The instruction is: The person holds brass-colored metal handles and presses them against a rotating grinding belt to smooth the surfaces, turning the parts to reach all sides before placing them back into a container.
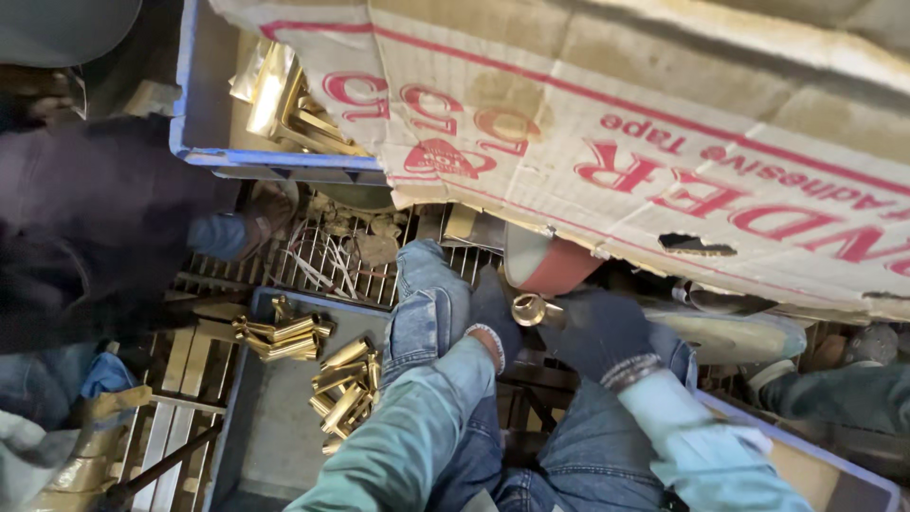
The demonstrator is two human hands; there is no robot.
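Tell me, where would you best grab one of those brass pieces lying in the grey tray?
Probably a top brass piece, pinched across its long sides from above: it lies flat on the heap in the grey tray, with the tray's open top as the free approach.

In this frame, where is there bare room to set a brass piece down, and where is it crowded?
Bare room: the grey tray floor below and left of the brass pieces, toward its near-left corner. Crowded: the blue crate under the cardboard box, and around the belt, where both gloved hands, left hand and right hand, hold a brass fitting.
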